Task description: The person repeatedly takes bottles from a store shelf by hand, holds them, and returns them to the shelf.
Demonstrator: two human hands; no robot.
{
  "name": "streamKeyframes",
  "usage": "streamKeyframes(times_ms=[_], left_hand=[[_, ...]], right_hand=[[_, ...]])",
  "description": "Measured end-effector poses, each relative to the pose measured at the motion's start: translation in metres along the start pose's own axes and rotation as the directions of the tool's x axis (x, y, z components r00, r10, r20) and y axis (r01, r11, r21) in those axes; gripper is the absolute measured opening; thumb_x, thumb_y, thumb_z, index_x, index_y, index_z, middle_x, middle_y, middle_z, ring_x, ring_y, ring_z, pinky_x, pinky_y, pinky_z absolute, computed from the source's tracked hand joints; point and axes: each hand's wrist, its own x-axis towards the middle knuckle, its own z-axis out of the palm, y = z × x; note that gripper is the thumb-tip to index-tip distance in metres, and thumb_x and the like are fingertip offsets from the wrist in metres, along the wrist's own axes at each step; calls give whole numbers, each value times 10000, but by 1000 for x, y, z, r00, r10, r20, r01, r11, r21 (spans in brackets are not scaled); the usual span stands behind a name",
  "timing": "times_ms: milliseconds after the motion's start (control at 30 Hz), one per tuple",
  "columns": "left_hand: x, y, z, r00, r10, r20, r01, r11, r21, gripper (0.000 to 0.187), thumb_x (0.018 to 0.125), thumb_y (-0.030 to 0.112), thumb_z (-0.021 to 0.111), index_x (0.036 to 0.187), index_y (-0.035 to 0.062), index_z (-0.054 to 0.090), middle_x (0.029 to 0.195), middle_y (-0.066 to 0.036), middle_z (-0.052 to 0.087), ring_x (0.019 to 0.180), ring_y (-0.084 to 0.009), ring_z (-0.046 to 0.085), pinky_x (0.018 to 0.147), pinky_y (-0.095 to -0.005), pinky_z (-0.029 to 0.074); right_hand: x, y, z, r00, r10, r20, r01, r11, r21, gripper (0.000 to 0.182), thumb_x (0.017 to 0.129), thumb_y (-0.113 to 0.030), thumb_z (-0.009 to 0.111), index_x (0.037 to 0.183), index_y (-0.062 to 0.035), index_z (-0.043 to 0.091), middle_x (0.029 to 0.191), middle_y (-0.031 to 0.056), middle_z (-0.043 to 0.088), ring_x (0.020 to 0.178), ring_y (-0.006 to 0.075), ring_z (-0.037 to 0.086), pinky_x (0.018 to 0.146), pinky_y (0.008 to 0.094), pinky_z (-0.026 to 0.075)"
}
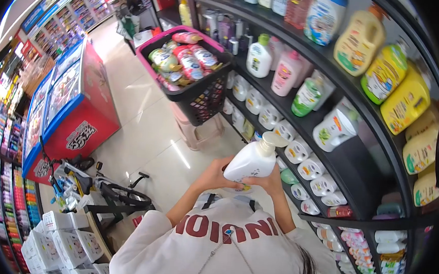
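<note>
While left hand (216, 174) and right hand (268, 182) grasped the white pump bottle (250, 163), its body between their fingers, steady handling called for even pressure, clear of the pump head (268, 143) above.

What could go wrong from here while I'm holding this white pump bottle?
The white pump bottle might slip and drop toward the tiled floor if the left hand and right hand loosen their hold. The heaped shopping basket seems to be perched on a stool, so a bump could tip it.
</note>
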Motion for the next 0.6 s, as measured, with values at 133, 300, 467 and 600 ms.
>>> streamKeyframes(times_ms=[133, 300, 467, 600], left_hand=[[-21, -5, -54, 994, -65, -86, 69, 996, 47, 613, 502, 120, 797, 1055, 19, 553, 924, -84, 622, 846, -155, 583, 762, -288, 454], [-45, -20, -100, 956, -90, -279, 101, 995, 25, 578, 502, 138, 793, 1019, 13, 568, 899, -90, 623, 818, -162, 587, 742, -288, 456], [-54, -33, -135, 895, -146, -421, 143, 989, -38, 597, 493, 131, 800, 1021, -6, 556, 908, -88, 622, 833, -151, 582, 753, -289, 456], [-50, -45, -172, 841, -195, -505, 182, 980, -75, 576, 496, 122, 800, 1003, -7, 559, 890, -78, 621, 817, -136, 576, 735, -287, 459]], right_hand=[[38, 8, 48, 990, -42, 133, 48, 998, -46, 570, 511, -138, 778, 1017, -14, 549, 899, 81, 617, 819, 163, 593, 723, 280, 459], [83, 18, 97, 962, 26, 272, -11, 998, -56, 592, 502, -158, 786, 1022, -9, 545, 892, 91, 621, 804, 164, 597, 714, 281, 464], [129, 32, 133, 901, 95, 424, -68, 995, -78, 596, 513, -175, 787, 1033, -12, 546, 887, 86, 621, 803, 160, 593, 713, 284, 464], [173, 46, 162, 858, 96, 505, -70, 995, -71, 584, 516, -169, 785, 1026, -13, 549, 877, 82, 620, 799, 159, 589, 709, 286, 464]])
